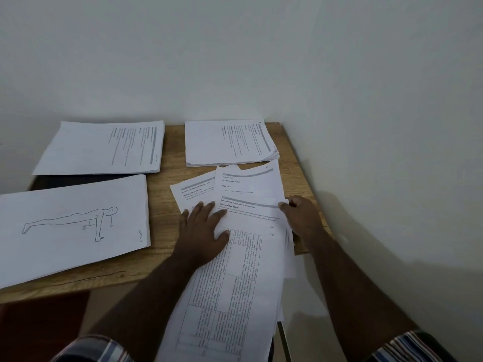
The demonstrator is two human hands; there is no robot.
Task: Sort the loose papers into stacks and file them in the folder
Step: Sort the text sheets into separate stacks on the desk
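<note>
Loose printed papers (248, 189) lie fanned on the right part of a wooden table (164, 184). My left hand (203, 228) lies flat with spread fingers on the loose sheets. My right hand (300, 218) pinches the right edge of a text sheet between thumb and fingers. A long sheet with a table grid (230, 296) hangs over the table's front edge toward me. Three sorted stacks sit around: a text stack (104, 147) at back left, a thicker one (227, 142) at back right, and a stack topped by a push-up drawing (70, 226) at front left.
A dark folder edge (52, 180) shows under the back-left stack. White walls close the table in at the back and right. A dark red surface (39, 325) lies below the table's front edge at left.
</note>
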